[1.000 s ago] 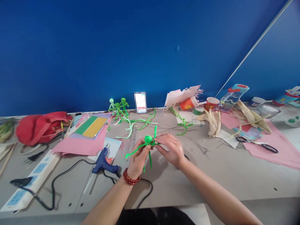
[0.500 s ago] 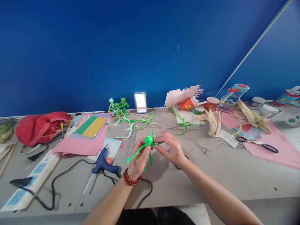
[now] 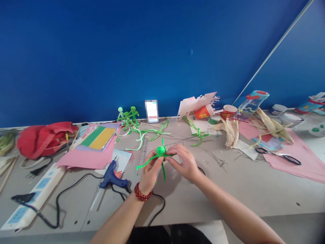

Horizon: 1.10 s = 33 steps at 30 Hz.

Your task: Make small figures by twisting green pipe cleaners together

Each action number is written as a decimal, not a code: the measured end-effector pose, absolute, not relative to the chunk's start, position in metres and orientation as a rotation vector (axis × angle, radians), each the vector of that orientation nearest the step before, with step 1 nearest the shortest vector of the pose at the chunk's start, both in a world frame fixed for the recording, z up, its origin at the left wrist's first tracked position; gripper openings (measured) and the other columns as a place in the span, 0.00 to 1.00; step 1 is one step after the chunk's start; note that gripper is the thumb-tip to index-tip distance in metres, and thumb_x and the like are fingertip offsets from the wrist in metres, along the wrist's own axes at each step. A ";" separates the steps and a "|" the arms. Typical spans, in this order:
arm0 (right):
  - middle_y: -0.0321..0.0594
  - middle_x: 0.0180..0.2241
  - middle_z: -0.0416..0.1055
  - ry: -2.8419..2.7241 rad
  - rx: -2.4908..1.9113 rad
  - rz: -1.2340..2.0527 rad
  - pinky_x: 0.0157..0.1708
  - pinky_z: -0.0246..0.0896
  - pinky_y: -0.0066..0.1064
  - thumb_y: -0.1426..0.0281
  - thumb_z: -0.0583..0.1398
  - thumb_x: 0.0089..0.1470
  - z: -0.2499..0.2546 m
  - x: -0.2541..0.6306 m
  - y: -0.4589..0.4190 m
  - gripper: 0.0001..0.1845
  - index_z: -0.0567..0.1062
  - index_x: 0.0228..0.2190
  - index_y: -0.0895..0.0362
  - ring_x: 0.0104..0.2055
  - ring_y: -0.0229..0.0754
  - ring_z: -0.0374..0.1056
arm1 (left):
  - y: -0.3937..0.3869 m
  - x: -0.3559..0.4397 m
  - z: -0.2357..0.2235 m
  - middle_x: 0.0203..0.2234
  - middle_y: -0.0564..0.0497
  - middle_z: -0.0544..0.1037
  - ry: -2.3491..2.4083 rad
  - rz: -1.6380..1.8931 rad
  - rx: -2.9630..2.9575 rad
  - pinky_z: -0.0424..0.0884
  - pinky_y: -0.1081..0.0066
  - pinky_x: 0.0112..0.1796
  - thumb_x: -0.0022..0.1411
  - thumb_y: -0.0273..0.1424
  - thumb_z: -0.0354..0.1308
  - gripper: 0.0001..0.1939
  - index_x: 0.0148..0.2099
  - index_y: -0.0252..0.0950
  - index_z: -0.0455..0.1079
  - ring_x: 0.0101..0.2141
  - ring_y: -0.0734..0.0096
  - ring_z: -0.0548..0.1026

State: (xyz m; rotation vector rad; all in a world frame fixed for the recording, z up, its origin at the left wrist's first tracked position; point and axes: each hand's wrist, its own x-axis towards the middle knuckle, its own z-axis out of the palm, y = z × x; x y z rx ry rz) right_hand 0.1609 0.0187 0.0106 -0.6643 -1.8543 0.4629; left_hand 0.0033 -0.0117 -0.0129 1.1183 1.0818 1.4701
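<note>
Between my hands is a bright green pipe-cleaner figure (image 3: 160, 151) with a coiled round head and thin limbs sticking out. My left hand (image 3: 150, 172), with a red bead bracelet at the wrist, pinches its body from below. The thumb and fingers of my right hand (image 3: 183, 161) close on the limb at its right side. Finished-looking green pipe-cleaner figures (image 3: 130, 116) stand by the wall, and loose green pipe cleaners (image 3: 158, 130) lie beside them. Another green twisted piece (image 3: 199, 134) rests further right.
A blue glue gun (image 3: 113, 177) with its cord lies left of my hands, near a white power strip (image 3: 34, 196). A ruler (image 3: 144, 149) and thin wires (image 3: 215, 157) lie beyond. To the right are scissors (image 3: 278, 155), corn husks (image 3: 231, 132) and orange paper cups (image 3: 204, 112).
The figure has turned slightly in my fingers: its left limb has swung up a little and its upper limb leans further left. Both hands keep their grip.
</note>
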 end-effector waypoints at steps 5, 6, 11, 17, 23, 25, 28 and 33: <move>0.43 0.34 0.78 -1.929 -0.654 0.287 0.37 0.68 0.35 0.74 0.59 0.60 0.010 0.162 0.019 0.07 0.75 0.40 0.54 0.37 0.43 0.73 | -0.009 0.004 -0.017 0.28 0.49 0.78 1.076 1.500 1.137 0.70 0.68 0.37 0.62 0.39 0.61 0.13 0.34 0.35 0.76 0.31 0.67 0.74; 0.42 0.33 0.77 -1.938 -0.656 0.258 0.37 0.68 0.35 0.73 0.59 0.60 0.009 0.162 0.019 0.07 0.75 0.40 0.54 0.36 0.43 0.72 | -0.009 0.004 -0.018 0.28 0.50 0.78 1.080 1.499 1.148 0.70 0.68 0.37 0.62 0.39 0.60 0.12 0.34 0.35 0.76 0.30 0.68 0.74; 0.41 0.32 0.76 -1.964 -0.671 0.102 0.42 0.68 0.38 0.72 0.62 0.58 0.008 0.163 0.020 0.06 0.74 0.40 0.54 0.35 0.43 0.71 | -0.011 0.002 -0.018 0.30 0.48 0.80 1.128 1.512 1.177 0.72 0.67 0.39 0.60 0.38 0.63 0.10 0.35 0.36 0.77 0.34 0.64 0.76; 0.37 0.31 0.78 -2.000 -0.702 -0.032 0.54 0.62 0.46 0.74 0.61 0.56 0.012 0.164 0.019 0.08 0.73 0.38 0.52 0.32 0.41 0.70 | -0.012 0.003 -0.026 0.36 0.48 0.81 1.105 1.540 1.157 0.71 0.63 0.48 0.62 0.38 0.60 0.10 0.39 0.37 0.77 0.43 0.61 0.76; 0.36 0.30 0.78 -1.987 -0.693 -0.016 0.53 0.64 0.45 0.74 0.60 0.56 0.013 0.164 0.018 0.06 0.74 0.36 0.52 0.32 0.41 0.70 | -0.015 0.002 -0.021 0.35 0.47 0.80 1.148 1.535 1.304 0.70 0.62 0.48 0.61 0.34 0.62 0.07 0.38 0.37 0.78 0.45 0.57 0.75; 0.37 0.30 0.78 -1.976 -0.693 0.024 0.53 0.64 0.46 0.74 0.60 0.56 0.012 0.163 0.018 0.06 0.74 0.36 0.52 0.32 0.41 0.70 | -0.015 0.003 -0.018 0.34 0.47 0.80 1.136 1.538 1.308 0.70 0.62 0.47 0.60 0.34 0.62 0.06 0.36 0.37 0.77 0.43 0.58 0.75; 0.38 0.32 0.78 -1.959 -0.690 0.096 0.53 0.64 0.47 0.74 0.60 0.57 0.010 0.163 0.019 0.06 0.74 0.37 0.52 0.33 0.42 0.71 | -0.015 0.004 -0.015 0.32 0.48 0.79 1.108 1.530 1.350 0.70 0.63 0.45 0.62 0.35 0.60 0.08 0.35 0.37 0.77 0.41 0.59 0.75; 0.39 0.31 0.77 -1.922 -0.680 0.273 0.52 0.65 0.46 0.73 0.59 0.59 0.009 0.163 0.020 0.04 0.74 0.36 0.53 0.34 0.42 0.72 | -0.015 0.006 -0.011 0.33 0.47 0.79 1.081 1.521 1.400 0.71 0.64 0.43 0.66 0.36 0.56 0.12 0.34 0.37 0.76 0.41 0.60 0.75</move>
